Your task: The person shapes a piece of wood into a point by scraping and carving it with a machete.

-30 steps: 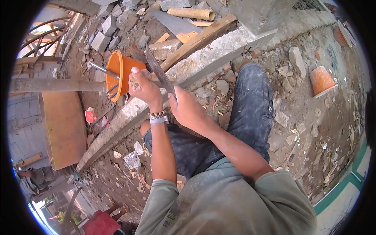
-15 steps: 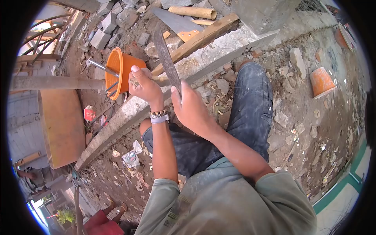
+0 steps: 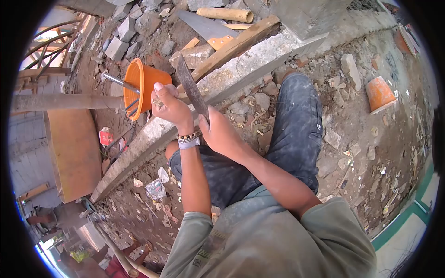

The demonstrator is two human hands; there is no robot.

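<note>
Rubbly dirt point(image 3: 331, 169) both sides of the concrete beam point(image 3: 252, 65), orange bucket point(image 3: 156, 79) with rods point(image 3: 121, 82) beside it; your right hand point(image 3: 222, 134) grips a knife point(image 3: 192, 90), left hand point(image 3: 171, 107) curled shut, contents unclear tbh

No legible text or labels

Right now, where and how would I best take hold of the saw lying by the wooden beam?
Grip the saw by its orange handle, probably coming down from above. The handle is the end nearer you, with the broad blade pointing away. The wooden beam runs close along the handle's near side, so a low reach would likely be awkward.
</note>
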